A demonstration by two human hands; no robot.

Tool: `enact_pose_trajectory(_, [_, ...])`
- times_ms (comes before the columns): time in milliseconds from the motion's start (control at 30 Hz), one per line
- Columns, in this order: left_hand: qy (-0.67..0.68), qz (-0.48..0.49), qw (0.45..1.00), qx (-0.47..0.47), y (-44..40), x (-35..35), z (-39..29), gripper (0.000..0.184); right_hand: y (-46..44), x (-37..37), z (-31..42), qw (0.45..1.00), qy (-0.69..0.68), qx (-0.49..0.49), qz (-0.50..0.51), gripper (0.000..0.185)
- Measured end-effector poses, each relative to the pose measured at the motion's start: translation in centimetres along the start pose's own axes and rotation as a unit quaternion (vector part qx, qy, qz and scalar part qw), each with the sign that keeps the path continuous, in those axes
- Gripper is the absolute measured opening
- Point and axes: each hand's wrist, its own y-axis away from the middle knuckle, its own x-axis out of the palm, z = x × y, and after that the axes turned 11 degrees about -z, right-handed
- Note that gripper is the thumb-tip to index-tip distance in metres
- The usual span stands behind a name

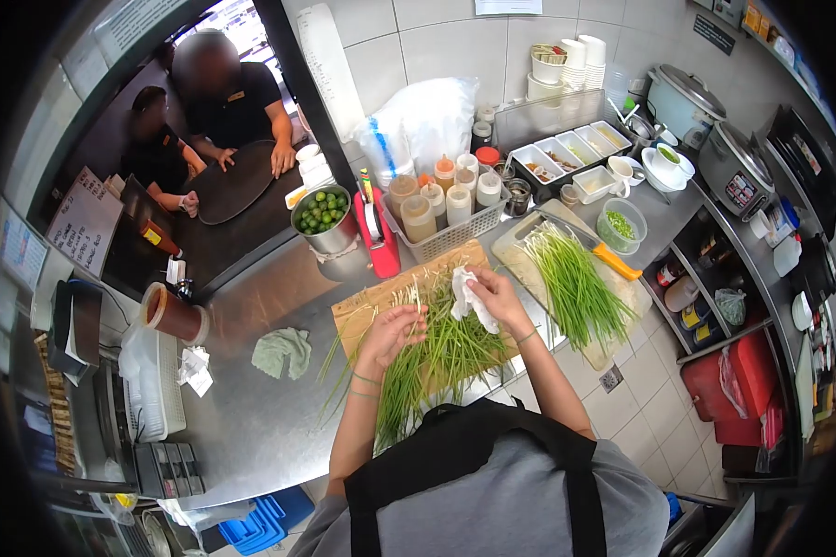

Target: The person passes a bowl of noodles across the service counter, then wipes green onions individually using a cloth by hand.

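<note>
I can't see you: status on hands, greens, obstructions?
Left hand pinching spring onions, right hand holding white tissue. More spring onions loose on wooden board. Knife apart, on neighbouring board.

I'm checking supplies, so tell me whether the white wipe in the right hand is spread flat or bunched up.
Bunched up: the white wipe hangs crumpled and uneven from the right hand.

Bright light leaves glare on the steel counter (pixel 232 399), the hatch (pixel 299 88) looks dimmer, two heads (pixel 204 60) are blurred, and fisheye distortion bends the shelves (pixel 803 306) toward black corners.
</note>
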Motion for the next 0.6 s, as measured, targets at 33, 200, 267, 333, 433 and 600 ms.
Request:
enact_pose_trajectory(33, [0.017, 0.001, 1.000, -0.004, -0.6, 0.1, 0.1, 0.019, 0.2, -0.2, 0.6, 0.998, 0.051, 0.011, 0.026, 0.030])
enact_pose_trajectory(200, [0.053, -0.006, 0.998, 0.040, -2.6, 2.5, -0.1, 0.018, 1.2, -0.2, 2.2, 0.988, -0.130, 0.066, 0.051, 0.034])
enact_pose_trajectory(267, [0.030, -0.014, 0.999, 0.043, -3.0, 3.9, -0.2, 0.018, 2.0, 1.1, 4.1, 0.976, -0.185, 0.106, 0.046, 0.041])
enact_pose_trajectory(333, [0.031, -0.019, 0.998, 0.044, -3.3, 5.1, 0.2, 0.017, 1.9, 1.9, 4.1, 0.977, -0.188, 0.092, 0.041, 0.041])
enact_pose_trajectory(433, [0.045, -0.040, 0.997, 0.048, -3.3, 6.7, 0.1, 0.017, 1.8, 2.7, 3.6, 0.979, -0.192, 0.075, 0.000, 0.036])
enact_pose_trajectory(600, [0.064, -0.077, 0.985, 0.144, -4.2, 6.3, 0.0, 0.016, 2.5, 2.1, 3.2, 0.992, -0.125, 0.019, 0.008, 0.041])
